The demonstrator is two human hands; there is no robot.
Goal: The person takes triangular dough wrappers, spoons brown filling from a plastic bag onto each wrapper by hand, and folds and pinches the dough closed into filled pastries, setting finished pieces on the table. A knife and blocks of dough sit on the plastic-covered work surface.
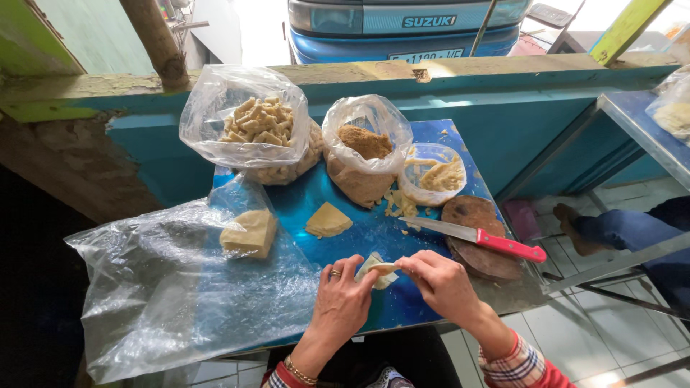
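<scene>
Pinching pale wrapper, fingers near clear bags.

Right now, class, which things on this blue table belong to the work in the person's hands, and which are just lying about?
In use:
left hand and right hand, pinching a pale wrapper piece
stack of wrapper sheets
folded sheet
bowl of filling strips
bag of finished rolls

Lying about:
red-handled knife
round wooden board
bag of brown crumbs
</scene>
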